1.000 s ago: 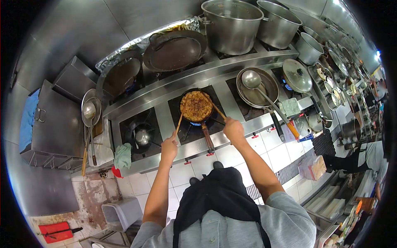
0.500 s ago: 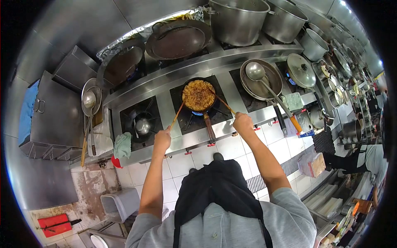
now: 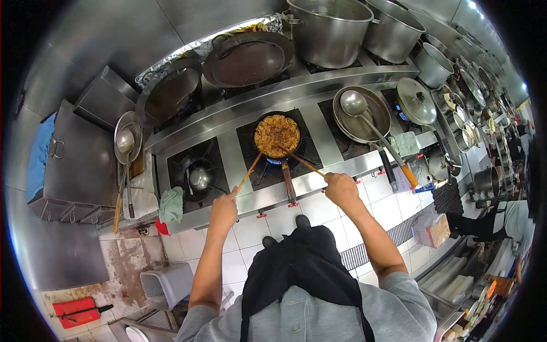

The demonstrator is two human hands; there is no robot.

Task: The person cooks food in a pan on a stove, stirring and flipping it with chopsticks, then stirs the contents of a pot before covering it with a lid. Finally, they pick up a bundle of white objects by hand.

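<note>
A small black frying pan (image 3: pixel 289 185) sits over a lit burner, its brown handle pointing towards me. Chunky golden-brown food (image 3: pixel 277 134) fills it, darker in the middle. My left hand (image 3: pixel 225 210) is closed around a long wooden stick (image 3: pixel 248 174), like a cooking chopstick, whose tip is at the pan's near left edge. In my closed right hand (image 3: pixel 342 191) is a second stick (image 3: pixel 306 163), its dark end reaching over the food's near side. Neither hand touches the pan handle.
To the right, a ladle (image 3: pixel 354 103) rests in a wide pan (image 3: pixel 373 134). Beyond it stands a lidded pan (image 3: pixel 416 101) over a flame. Another ladle (image 3: pixel 199 178) lies at the left burner, near a green cloth (image 3: pixel 171 205). Large pots (image 3: pixel 331 40) line the back; another person (image 3: pixel 515 222) is far right.
Both stick tips have moved from the pan's two sides to its near side, closer together. The food's surface looks more broken up. My right hand is slightly lower.
</note>
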